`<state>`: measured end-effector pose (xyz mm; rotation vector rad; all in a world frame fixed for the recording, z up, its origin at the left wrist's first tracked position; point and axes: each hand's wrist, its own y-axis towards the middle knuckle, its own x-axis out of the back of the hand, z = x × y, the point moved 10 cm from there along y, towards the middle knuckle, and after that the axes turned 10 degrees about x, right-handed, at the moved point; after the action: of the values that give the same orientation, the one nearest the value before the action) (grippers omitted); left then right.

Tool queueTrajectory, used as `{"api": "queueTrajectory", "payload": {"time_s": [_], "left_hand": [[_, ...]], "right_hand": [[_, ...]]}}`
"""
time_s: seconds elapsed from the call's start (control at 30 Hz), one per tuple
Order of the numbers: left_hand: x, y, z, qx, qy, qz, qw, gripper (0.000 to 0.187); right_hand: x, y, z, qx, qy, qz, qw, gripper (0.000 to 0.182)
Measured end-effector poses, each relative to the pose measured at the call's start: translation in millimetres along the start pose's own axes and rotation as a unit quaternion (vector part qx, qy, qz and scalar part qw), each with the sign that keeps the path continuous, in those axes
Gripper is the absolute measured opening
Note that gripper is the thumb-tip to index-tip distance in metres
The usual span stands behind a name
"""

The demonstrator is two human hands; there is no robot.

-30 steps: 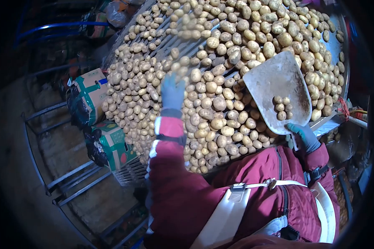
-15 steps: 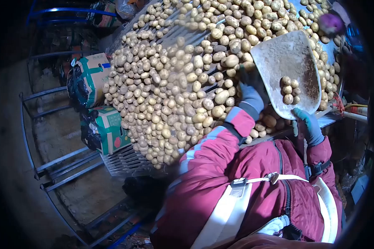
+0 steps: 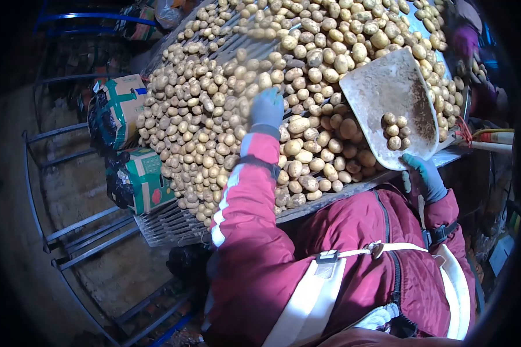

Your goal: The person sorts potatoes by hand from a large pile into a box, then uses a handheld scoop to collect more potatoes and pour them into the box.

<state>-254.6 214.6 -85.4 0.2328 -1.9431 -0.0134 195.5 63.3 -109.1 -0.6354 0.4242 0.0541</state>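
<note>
A heap of potatoes (image 3: 197, 115) covers the slatted sorting table in front of me. My left hand (image 3: 266, 110), in a grey-blue glove with teal fingertips, is down among the potatoes near the middle of the heap. Its fingers look curled, and whatever lies under them is hidden. My right hand (image 3: 425, 176), gloved the same way, grips the near end of a dirty white scoop (image 3: 382, 87). This scoop rests tilted over the potatoes at the right. Several small potatoes (image 3: 395, 132) lie together inside it, close to my right hand.
Two taped cartons (image 3: 121, 110) stand against the left side of the heap, beside metal rails (image 3: 69, 130). The table's front edge (image 3: 324, 199) runs close to my body. Another person's purple-gloved hand (image 3: 468, 43) is at the far right, above some pale poles (image 3: 495, 139).
My left hand has moved left from beside the scoop to the middle of the heap. Larger potatoes next to the scoop are uncovered. The scoop stays in my right hand, slightly shifted in view.
</note>
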Motion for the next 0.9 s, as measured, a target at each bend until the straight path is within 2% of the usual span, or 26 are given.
{"api": "queueTrajectory", "payload": {"time_s": [0.03, 0.07, 0.17, 0.2, 0.27, 0.33, 0.4, 0.43, 0.47, 0.5, 0.53, 0.57, 0.63, 0.67, 0.73, 0.77, 0.8, 0.83, 0.87, 0.9], "left_hand": [[-10.9, 3.6, -2.6, -0.012, 0.081, 0.014, 0.997, 0.027], [-18.6, 8.7, -5.0, -0.014, 0.078, 0.016, 0.997, 0.027], [-49.9, 28.5, -8.8, -0.020, 0.202, 0.029, 0.979, 0.020], [-50.5, 37.6, -12.8, -0.023, 0.197, 0.031, 0.980, 0.020], [-60.6, 51.4, -8.7, 0.012, 0.244, 0.125, 0.962, 0.022], [-55.8, 61.4, -1.6, -0.008, 0.261, 0.113, 0.959, 0.027], [-59.3, 66.5, 20.8, 0.069, 0.107, 0.207, 0.970, 0.034], [-40.3, 64.5, 14.6, 0.138, 0.015, 0.231, 0.963, 0.035], [-29.9, 61.5, 1.0, 0.137, 0.019, 0.237, 0.962, 0.035], [-27.3, 51.5, -15.7, 0.181, -0.191, 0.279, 0.923, 0.031], [-22.8, 46.2, -35.1, 0.219, -0.393, 0.307, 0.839, 0.028], [-10.4, 43.8, -54.7, 0.218, -0.392, 0.311, 0.838, 0.028], [8.0, 35.7, -101.2, 0.159, -0.457, 0.350, 0.802, 0.029], [3.4, 35.7, -97.0, 0.160, -0.458, 0.349, 0.802, 0.029], [-7.5, 51.8, -59.2, 0.156, -0.429, 0.240, 0.857, 0.030], [-22.5, 52.2, -36.8, 0.179, -0.382, 0.239, 0.875, 0.034], [-43.5, 49.8, -18.0, 0.179, -0.382, 0.239, 0.874, 0.034], [-56.3, 50.3, -3.9, 0.132, -0.317, 0.192, 0.919, 0.037], [-59.2, 48.4, -3.2, 0.080, -0.249, 0.143, 0.954, 0.041], [-53.3, 42.4, -14.3, 0.125, -0.211, 0.172, 0.954, 0.047]], "right_hand": [[2.7, -1.9, -1.0, 0.010, -0.004, 0.002, 1.000, 0.043], [4.6, -2.0, -1.0, 0.019, -0.008, 0.004, 1.000, 0.044], [12.7, -1.4, -8.1, 0.003, -0.016, -0.002, 1.000, 0.045], [14.2, -1.5, -7.8, -0.001, -0.020, -0.001, 1.000, 0.045], [-2.8, -6.4, 2.8, 0.033, -0.005, -0.036, 0.999, 0.042], [-4.0, -7.8, 18.3, 0.063, 0.012, -0.065, 0.996, 0.039], [-1.3, -19.5, 4.2, -0.067, -0.060, -0.023, 0.996, 0.032], [-7.6, -21.6, 10.9, -0.058, -0.052, -0.067, 0.995, 0.026], [-4.9, -21.3, 9.2, -0.063, -0.047, -0.070, 0.994, 0.026], [-0.9, -23.3, 2.1, -0.083, -0.054, -0.058, 0.993, 0.026], [-0.6, -23.5, -1.1, -0.102, -0.063, -0.047, 0.992, 0.026], [-4.7, -24.6, 0.9, -0.103, -0.061, -0.050, 0.992, 0.026], [-14.2, -27.1, 7.6, -0.089, -0.082, -0.060, 0.991, 0.017], [-11.1, -26.5, 9.4, -0.089, -0.083, -0.059, 0.991, 0.017], [-9.0, -25.1, -5.3, -0.139, -0.099, 0.003, 0.985, 0.025], [-5.4, -20.5, -22.3, -0.138, -0.100, 0.003, 0.985, 0.025], [2.3, -5.4, -32.5, -0.039, -0.060, -0.040, 0.997, 0.025], [11.5, 0.6, -28.4, 0.061, -0.020, -0.083, 0.995, 0.026], [13.6, -2.8, -29.1, 0.063, -0.020, -0.085, 0.994, 0.026], [12.6, -3.9, -29.6, 0.042, -0.025, -0.078, 0.996, 0.026]]}}
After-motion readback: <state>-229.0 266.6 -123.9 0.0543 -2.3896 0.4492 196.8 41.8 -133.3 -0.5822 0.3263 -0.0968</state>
